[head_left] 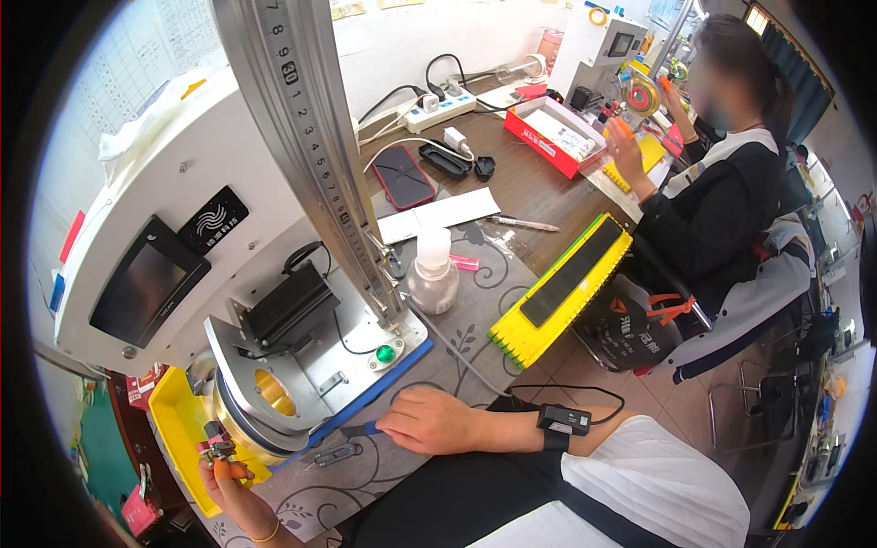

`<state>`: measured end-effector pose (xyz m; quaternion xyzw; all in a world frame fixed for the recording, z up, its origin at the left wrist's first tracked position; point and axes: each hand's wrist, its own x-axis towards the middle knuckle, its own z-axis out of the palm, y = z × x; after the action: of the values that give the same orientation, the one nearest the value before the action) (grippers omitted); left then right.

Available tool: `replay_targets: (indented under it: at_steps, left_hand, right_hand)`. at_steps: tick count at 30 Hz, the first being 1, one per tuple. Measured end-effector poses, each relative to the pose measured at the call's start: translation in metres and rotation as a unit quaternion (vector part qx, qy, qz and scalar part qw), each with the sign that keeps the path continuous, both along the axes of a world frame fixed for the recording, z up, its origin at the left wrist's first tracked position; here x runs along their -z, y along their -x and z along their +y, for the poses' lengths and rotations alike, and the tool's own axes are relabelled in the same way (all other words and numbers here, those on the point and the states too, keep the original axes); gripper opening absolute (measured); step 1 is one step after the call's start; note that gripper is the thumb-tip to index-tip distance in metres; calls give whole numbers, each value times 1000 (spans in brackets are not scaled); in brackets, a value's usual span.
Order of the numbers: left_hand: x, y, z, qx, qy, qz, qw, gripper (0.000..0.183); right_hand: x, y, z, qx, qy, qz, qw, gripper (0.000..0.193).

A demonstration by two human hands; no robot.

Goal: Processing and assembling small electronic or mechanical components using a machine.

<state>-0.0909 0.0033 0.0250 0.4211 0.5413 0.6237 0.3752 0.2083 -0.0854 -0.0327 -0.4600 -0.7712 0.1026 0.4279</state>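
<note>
My left hand [236, 493], with orange covers on its fingertips, is closed around a small metal clamp fixture [217, 447] with dark red parts. The fixture sits at the edge of a brass-coloured round disc [239, 425] on the white bench machine [174, 274]. Fingers curled, my right hand [429, 421] rests on the patterned mat [475, 333]. From its fingertips a slim blue and dark tool [362, 429] points left toward the machine's blue-edged base; its exact kind is unclear. A small grey metal tool [336, 454] lies flat just below it.
Near the machine's column [306, 137] stands a clear bottle [433, 279] with a white top. Right of it lies a yellow ridged tray [562, 290] with a dark strip. Behind are a phone [403, 177], a power strip [440, 110] and a red box [554, 137]. A co-worker [722, 183] sits at right.
</note>
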Motion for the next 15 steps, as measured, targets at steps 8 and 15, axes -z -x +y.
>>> replay_targets:
  at_steps: [8,15]
  left_hand:
    - [-9,-9,-3,24,-3,29,999,10]
    - [17,29,3,90,3,16,996,32]
  right_hand:
    - [1,1,0,1,0,0,1000,16]
    - [2,1,1,0,2,-4,1000,17]
